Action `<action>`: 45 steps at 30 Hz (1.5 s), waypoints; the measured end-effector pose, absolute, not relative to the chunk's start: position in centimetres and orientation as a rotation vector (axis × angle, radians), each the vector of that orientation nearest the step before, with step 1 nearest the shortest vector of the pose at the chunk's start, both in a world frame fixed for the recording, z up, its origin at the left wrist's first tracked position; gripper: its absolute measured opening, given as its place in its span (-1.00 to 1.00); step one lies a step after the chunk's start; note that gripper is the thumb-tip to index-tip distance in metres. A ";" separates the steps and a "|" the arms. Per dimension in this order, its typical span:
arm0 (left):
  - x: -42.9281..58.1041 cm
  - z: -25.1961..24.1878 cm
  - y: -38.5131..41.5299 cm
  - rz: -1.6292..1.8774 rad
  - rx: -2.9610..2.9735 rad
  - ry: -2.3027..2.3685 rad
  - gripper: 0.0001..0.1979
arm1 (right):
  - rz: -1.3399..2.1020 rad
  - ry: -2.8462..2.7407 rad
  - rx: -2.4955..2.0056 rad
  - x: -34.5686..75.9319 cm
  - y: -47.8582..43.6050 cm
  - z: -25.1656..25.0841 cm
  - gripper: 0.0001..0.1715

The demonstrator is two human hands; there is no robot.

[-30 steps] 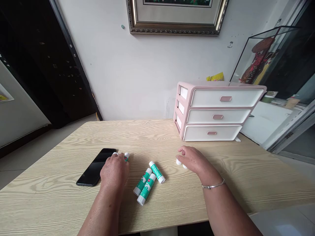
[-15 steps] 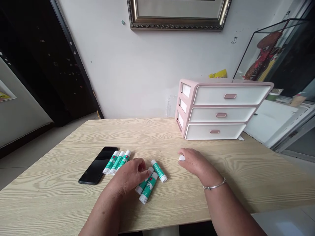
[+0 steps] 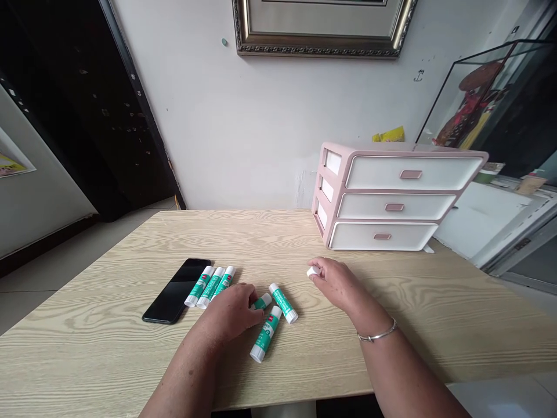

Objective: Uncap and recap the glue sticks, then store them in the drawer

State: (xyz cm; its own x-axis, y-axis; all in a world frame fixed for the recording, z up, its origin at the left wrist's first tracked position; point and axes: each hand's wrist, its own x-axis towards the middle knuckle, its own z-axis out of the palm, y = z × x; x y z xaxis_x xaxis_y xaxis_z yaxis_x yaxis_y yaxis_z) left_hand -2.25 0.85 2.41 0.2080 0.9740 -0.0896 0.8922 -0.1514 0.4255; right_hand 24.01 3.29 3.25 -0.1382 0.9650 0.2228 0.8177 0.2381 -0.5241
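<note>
My left hand (image 3: 232, 310) is closed around a green-and-white glue stick (image 3: 263, 301), whose near part is hidden by the fingers. Just right of it lie two more glue sticks, one tilted (image 3: 283, 303) and one closer to me (image 3: 266, 335). A row of three glue sticks (image 3: 212, 287) lies left of that hand, the right one partly covered by it. My right hand (image 3: 337, 284) is closed on what looks like another glue stick (image 3: 313, 271); only a white end shows between thumb and fingers, the rest is hidden.
A black phone (image 3: 174, 293) lies beside the row of glue sticks on the wooden table (image 3: 130, 360). At the back right stands a pink-and-white drawer unit (image 3: 391, 206) with a yellow packet (image 3: 389, 134) behind its top.
My left hand has drawn its glue stick away from the neighbouring one, slightly leftward. The right hand has shifted a little left and away from me, its white-ended object turning. The view has tilted slightly.
</note>
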 end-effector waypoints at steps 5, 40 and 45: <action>-2.7 2.4 1.4 0.460 2.064 1.734 -0.83 | 0.716 -1.752 -1.237 22.0 3.0 2.2 -0.65; -0.8 3.4 0.2 0.784 1.704 0.987 -0.74 | 0.785 -1.682 -0.866 19.6 1.5 2.1 -0.66; -0.9 3.4 0.2 0.798 1.770 1.015 -0.75 | 0.794 -1.704 -0.857 19.5 1.2 2.2 -0.68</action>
State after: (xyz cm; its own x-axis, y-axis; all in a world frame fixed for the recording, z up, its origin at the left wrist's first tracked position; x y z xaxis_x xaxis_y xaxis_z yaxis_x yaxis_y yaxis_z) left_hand -0.92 0.20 3.39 0.4509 0.8882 0.0881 0.2958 -0.2419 0.9241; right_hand 19.48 1.20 2.23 -0.2211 0.8432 0.4901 0.1666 0.5278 -0.8329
